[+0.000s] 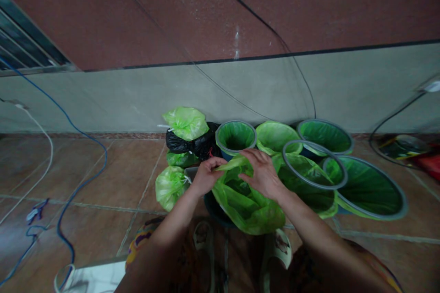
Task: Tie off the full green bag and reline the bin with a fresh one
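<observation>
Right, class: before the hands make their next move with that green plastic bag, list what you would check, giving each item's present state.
1. Left hand pinching the rim of the translucent green plastic bag: ok.
2. Right hand on the bag's rim: ok.
3. Bag mouth open: ok.
4. Bag seated fully around the dark round bin beneath it: cannot tell.
5. Grey hoop ring lying loose on the neighbouring lined bins: ok.
6. Knotted green bags apart from the hands: ok.
</observation>
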`<state>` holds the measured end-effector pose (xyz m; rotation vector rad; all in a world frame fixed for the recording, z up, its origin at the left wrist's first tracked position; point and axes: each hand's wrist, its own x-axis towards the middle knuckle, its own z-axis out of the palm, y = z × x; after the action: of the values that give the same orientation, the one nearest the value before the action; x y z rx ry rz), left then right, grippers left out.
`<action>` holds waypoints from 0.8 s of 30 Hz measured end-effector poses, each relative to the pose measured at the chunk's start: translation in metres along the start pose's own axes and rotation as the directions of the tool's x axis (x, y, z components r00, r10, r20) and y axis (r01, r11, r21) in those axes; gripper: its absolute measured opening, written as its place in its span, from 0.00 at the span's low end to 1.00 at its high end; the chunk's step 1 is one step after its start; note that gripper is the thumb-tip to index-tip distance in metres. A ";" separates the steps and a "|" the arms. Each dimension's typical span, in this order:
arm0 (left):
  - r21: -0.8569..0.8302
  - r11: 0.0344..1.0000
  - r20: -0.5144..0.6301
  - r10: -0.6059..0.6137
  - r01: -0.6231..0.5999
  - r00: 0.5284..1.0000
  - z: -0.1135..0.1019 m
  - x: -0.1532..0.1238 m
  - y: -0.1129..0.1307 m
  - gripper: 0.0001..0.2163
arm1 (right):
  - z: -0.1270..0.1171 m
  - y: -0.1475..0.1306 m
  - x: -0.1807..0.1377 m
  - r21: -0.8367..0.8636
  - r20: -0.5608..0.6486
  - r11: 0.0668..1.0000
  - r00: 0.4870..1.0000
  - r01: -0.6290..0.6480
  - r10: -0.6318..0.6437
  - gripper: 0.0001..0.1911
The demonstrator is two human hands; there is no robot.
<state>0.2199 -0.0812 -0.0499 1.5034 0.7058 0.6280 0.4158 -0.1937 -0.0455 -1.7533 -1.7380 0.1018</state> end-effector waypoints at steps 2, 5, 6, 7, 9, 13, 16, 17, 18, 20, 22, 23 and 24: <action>0.034 0.997 0.020 0.071 -0.072 0.997 0.004 -0.002 -0.002 0.11 | 0.007 -0.009 -0.001 -0.062 -0.010 0.997 0.999 0.051 -0.052 0.28; 0.156 0.975 0.031 0.158 -0.161 0.987 0.007 -0.005 -0.004 0.14 | 0.014 -0.014 0.000 -0.087 -0.031 0.994 0.997 0.072 -0.075 0.16; 0.224 0.958 0.022 0.176 -0.177 0.984 0.007 -0.005 -0.004 0.16 | 0.014 -0.013 0.001 -0.070 -0.051 0.996 0.997 0.047 -0.051 0.14; 0.301 0.936 0.005 0.189 -0.182 0.982 0.007 -0.006 -0.005 0.18 | 0.013 -0.011 0.002 -0.039 -0.082 0.999 0.997 0.011 -0.014 0.13; 0.449 0.878 -0.038 0.204 -0.166 0.978 0.006 -0.006 -0.005 0.19 | 0.009 -0.006 0.004 0.053 -0.179 0.996 0.980 -0.077 0.086 0.12; 0.625 0.779 -0.120 0.156 -0.048 0.980 0.000 -0.005 -0.008 0.15 | -0.001 0.009 0.009 0.228 -0.345 0.944 0.886 -0.241 0.309 0.08; 0.724 0.686 -0.178 0.087 0.071 0.980 -0.006 -0.003 -0.008 0.13 | -0.007 0.022 0.010 0.344 -0.349 0.862 0.801 -0.373 0.486 0.05; 0.754 0.649 -0.195 0.072 0.102 0.978 -0.008 -0.003 -0.007 0.14 | -0.009 0.026 0.010 0.378 -0.336 0.832 0.777 -0.407 0.533 0.04; 0.779 0.613 -0.210 0.061 0.129 0.976 -0.010 -0.003 -0.006 0.14 | -0.011 0.030 0.010 0.403 -0.326 0.805 0.754 -0.435 0.570 0.04; 0.810 0.556 -0.249 0.039 0.186 0.968 -0.016 -0.003 -0.001 0.15 | -0.018 0.039 0.009 0.422 -0.309 0.765 0.716 -0.487 0.626 0.06; 0.818 0.516 -0.309 0.020 0.255 0.951 -0.024 -0.003 0.005 0.15 | -0.028 0.047 0.008 0.398 -0.276 0.726 0.682 -0.560 0.677 0.08; 0.814 0.504 -0.342 0.012 0.289 0.940 -0.028 -0.003 0.007 0.15 | -0.033 0.051 0.007 0.369 -0.240 0.708 0.674 -0.602 0.699 0.08; 0.804 0.501 -0.372 0.004 0.320 0.928 -0.032 -0.003 0.010 0.15 | -0.038 0.054 0.006 0.325 -0.197 0.695 0.673 -0.641 0.713 0.08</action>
<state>0.1947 -0.0620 -0.0383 2.2339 1.5807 0.3709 0.4817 -0.1975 -0.0401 -2.0242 -0.7287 0.3194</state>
